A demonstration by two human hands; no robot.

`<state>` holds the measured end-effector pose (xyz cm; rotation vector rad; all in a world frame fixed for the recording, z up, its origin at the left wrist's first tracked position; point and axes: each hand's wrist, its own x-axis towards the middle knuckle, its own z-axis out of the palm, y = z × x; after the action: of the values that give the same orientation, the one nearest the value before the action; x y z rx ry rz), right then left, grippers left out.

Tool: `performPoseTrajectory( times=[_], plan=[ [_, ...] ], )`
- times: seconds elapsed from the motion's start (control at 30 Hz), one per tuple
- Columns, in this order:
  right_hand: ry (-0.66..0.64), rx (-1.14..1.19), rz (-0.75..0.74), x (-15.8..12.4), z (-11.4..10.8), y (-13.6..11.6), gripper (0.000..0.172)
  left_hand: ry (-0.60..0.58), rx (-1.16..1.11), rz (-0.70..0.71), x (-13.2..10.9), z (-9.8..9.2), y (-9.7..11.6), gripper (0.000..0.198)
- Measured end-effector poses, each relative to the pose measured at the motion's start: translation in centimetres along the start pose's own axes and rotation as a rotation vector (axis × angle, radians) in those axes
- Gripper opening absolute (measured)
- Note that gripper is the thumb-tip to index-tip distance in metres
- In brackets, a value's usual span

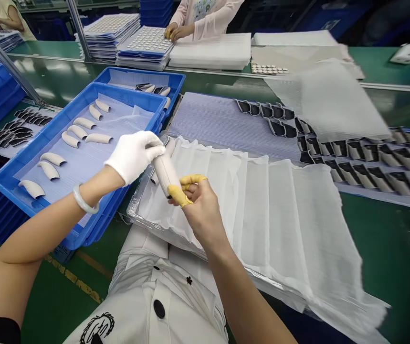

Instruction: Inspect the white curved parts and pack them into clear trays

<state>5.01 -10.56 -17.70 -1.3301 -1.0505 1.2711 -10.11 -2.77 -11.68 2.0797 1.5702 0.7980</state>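
A curved beige piece with a seam along it is held tilted between both hands. My left hand, in a white glove, grips its upper end with thumb and fingers. At the lower end, my right hand pinches it; yellow covers wrap the thumb and a finger. Just behind, partly hidden, another curved beige piece lies at the edge of the pleated white sheet. To the left, a blue tray holds several similar curved pieces on a thin liner.
A second blue tray stands behind the first. Rows of dark-lined pieces lie at the right under a loose white sheet. Across the bench, a co-worker's hands are beside stacked sheets of round parts. A metal post rises at the left.
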Motion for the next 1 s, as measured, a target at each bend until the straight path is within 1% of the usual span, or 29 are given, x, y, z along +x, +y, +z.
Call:
performPoseTrajectory(
  times=[0.07,0.13,0.27,0.37,0.47,0.57,0.73,0.87,1.0],
  plan=[
    [0.077,-0.082,-0.027,0.2,-0.3,1.4,0.039,-0.143,0.148,0.073,1.3,0.5,-0.2,0.018],
    [0.102,-0.166,-0.038,0.1,-0.2,2.9,0.038,-0.271,0.291,0.136,2.5,1.1,-0.7,0.02],
    [0.059,-0.256,-0.02,-0.5,1.2,5.4,0.034,-0.516,0.452,0.178,3.6,2.3,-2.4,0.02],
    [0.005,-0.274,-0.019,-1.3,2.3,6.3,0.036,-0.625,0.487,0.186,3.8,3.1,-3.7,0.015],
    [-0.012,-0.359,-0.082,-2.0,2.6,6.9,0.038,-0.68,0.491,0.185,3.8,3.7,-4.6,0.012],
    [-0.005,-0.473,-0.181,-2.2,2.4,7.8,0.034,-0.704,0.499,0.155,3.8,4.4,-5.1,0.012],
    [-0.035,-0.569,-0.322,-2.2,1.9,9.0,0.022,-0.75,0.517,0.034,3.4,5.4,-4.8,0.01],
    [-0.085,-0.661,-0.418,-2.1,2.0,9.3,0.024,-0.783,0.527,-0.051,2.7,5.8,-4.5,0.012],
    [-0.127,-0.779,-0.512,-2.2,2.5,9.6,0.027,-0.798,0.546,-0.1,2.3,6.2,-4.4,0.017]
  ],
)
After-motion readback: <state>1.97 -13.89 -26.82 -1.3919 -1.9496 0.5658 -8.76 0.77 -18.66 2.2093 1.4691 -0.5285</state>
